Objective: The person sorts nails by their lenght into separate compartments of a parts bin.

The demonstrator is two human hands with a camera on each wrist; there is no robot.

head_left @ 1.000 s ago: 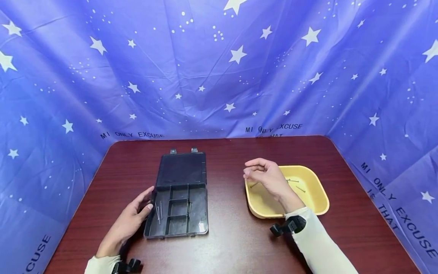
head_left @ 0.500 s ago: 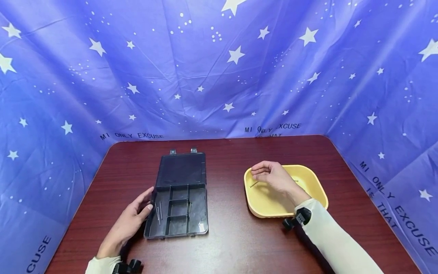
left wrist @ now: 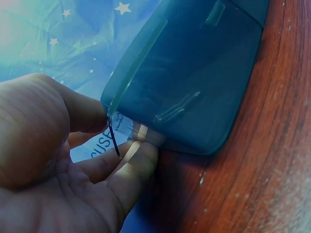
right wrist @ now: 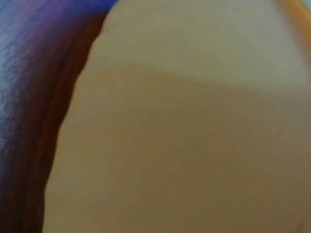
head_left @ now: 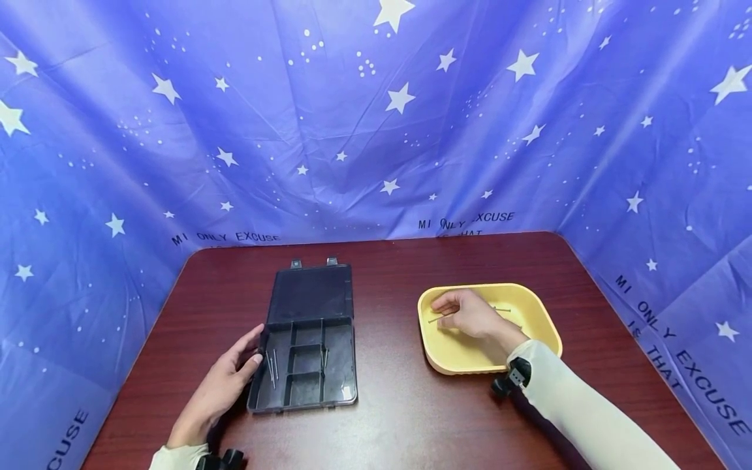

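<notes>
At the left of the table, a dark translucent compartment box (head_left: 305,362) lies with its lid (head_left: 311,294) folded back. My left hand (head_left: 220,378) grips its left side wall; in the left wrist view the thumb (left wrist: 85,114) is at the upper edge and the fingers are lower down. Thin nails (head_left: 272,367) lie in the left compartment, and others (head_left: 325,356) towards the right. Inside the yellow basin (head_left: 435,356), my right hand (head_left: 472,316) has bent fingers right at a nail (head_left: 435,320). I cannot tell whether they pinch it.
More nails (head_left: 502,310) lie in the basin behind the right hand. Bare dark red tabletop (head_left: 388,326) separates box and basin. A blue star-printed curtain (head_left: 364,130) surrounds the table. The right wrist view is mostly filled by a blurred pale surface.
My right hand has lowered from above the basin's left rim down into it, shifting slightly right. The nail at its fingers now lies flatter. The left hand stays on the box.
</notes>
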